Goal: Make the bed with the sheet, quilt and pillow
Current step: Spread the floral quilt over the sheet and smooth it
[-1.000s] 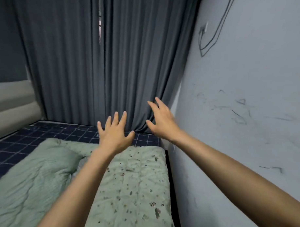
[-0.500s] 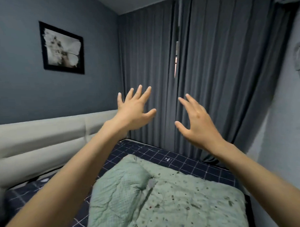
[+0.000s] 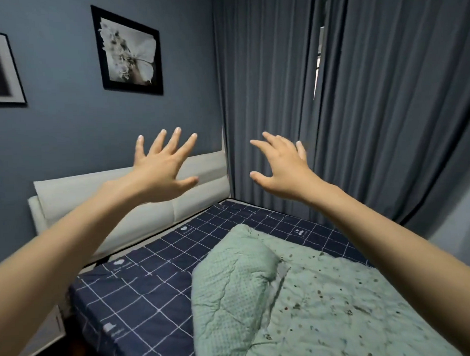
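Observation:
A navy sheet with a white grid (image 3: 142, 293) covers the mattress. A pale green quilt (image 3: 326, 302) with small speckles lies over the right part of the bed, its left corner folded back to show a green checked underside (image 3: 232, 284). My left hand (image 3: 161, 172) is held up in the air in front of the headboard, fingers spread, holding nothing. My right hand (image 3: 281, 168) hovers beside it in front of the curtain, fingers apart and slightly bent, also empty. No pillow is in view.
A white padded headboard (image 3: 128, 205) runs along the blue wall, which carries two framed pictures (image 3: 129, 51). Dark grey curtains (image 3: 359, 107) hang behind the bed's far side. A pale wall (image 3: 464, 217) borders the bed at right. Dark floor (image 3: 56, 354) shows lower left.
The view has swung left from the right-hand wall towards the headboard and pictures. Both hands stay raised and spread, now further apart and higher above the bed.

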